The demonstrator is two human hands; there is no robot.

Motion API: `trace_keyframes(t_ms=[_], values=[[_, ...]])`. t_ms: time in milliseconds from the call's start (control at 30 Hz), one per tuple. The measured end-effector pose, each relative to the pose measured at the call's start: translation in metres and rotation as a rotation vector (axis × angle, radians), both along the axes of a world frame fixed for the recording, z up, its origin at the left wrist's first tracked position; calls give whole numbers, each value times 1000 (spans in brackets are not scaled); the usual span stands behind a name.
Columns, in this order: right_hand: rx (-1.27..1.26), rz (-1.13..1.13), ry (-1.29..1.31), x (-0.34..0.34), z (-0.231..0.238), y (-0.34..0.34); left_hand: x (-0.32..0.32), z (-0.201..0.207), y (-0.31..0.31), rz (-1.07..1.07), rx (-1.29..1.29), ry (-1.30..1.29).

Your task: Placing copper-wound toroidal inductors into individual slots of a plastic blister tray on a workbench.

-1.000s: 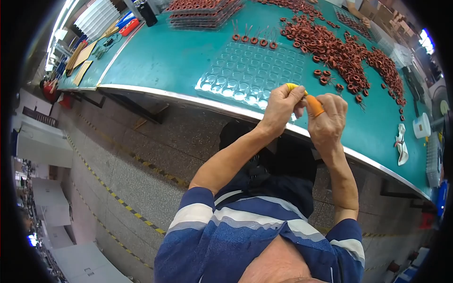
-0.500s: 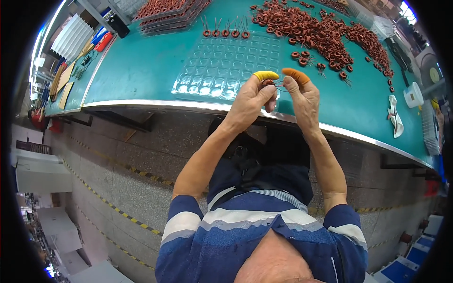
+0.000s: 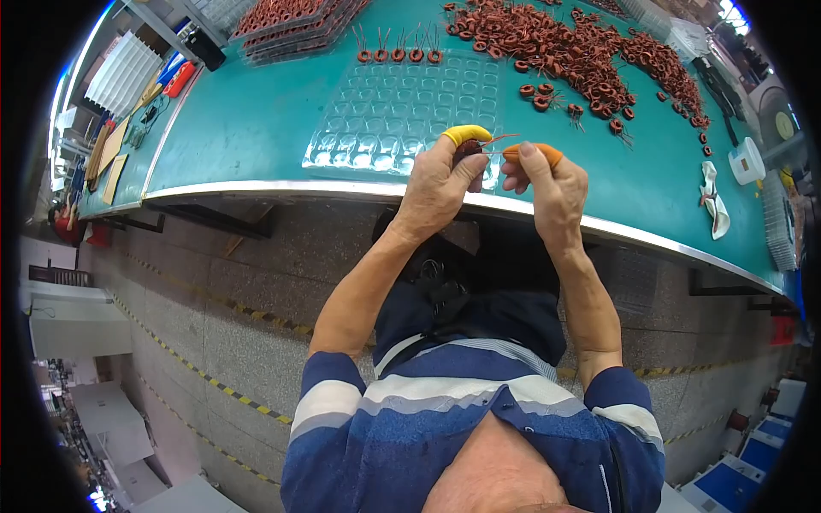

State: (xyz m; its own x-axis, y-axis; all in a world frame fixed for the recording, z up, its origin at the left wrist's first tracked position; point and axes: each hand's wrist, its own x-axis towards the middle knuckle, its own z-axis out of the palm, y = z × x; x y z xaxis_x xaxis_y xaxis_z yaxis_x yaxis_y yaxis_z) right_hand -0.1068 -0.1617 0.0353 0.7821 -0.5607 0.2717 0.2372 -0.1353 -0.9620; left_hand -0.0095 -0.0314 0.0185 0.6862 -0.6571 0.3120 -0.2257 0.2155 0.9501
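Observation:
My left hand [image 3: 434, 190], with a yellow cot on its index finger, pinches a small copper-red toroidal coil [image 3: 468, 149] above the bench's front edge. One red lead sticks out from the coil to the right. My right hand [image 3: 556, 192], wearing an orange finger cot, is closed with thumb and index finger on a thin wire lead [image 3: 494, 153] of the same coil. Fingers hide most of the coil. Just beyond my left hand lies a clear plastic blister tray [image 3: 363, 124] with round pockets. Along its far edge stands a row of several coils [image 3: 399, 56], leads pointing up.
A large heap of red coils [image 3: 547, 51] spreads over the green bench [image 3: 248, 120] at the far right, with loose coils [image 3: 540, 97] nearer. Filled trays [image 3: 295, 30] are stacked at the back left. A white tub [image 3: 747, 162] and a white cloth [image 3: 715, 201] lie far right.
My hands have drawn slightly apart, the left shifting a little left with the coil. The right fingers have closed down on a lead, and the other lead now points right.

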Motion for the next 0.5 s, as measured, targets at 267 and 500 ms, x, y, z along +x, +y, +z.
trace_keyframes(t_ms=[267,500], values=[[55,-27,5,9,-6,-2,6,-3,12,-229,-61,447],[302,213,162,5,-21,-12,9,-13,15,-328,93,366]])
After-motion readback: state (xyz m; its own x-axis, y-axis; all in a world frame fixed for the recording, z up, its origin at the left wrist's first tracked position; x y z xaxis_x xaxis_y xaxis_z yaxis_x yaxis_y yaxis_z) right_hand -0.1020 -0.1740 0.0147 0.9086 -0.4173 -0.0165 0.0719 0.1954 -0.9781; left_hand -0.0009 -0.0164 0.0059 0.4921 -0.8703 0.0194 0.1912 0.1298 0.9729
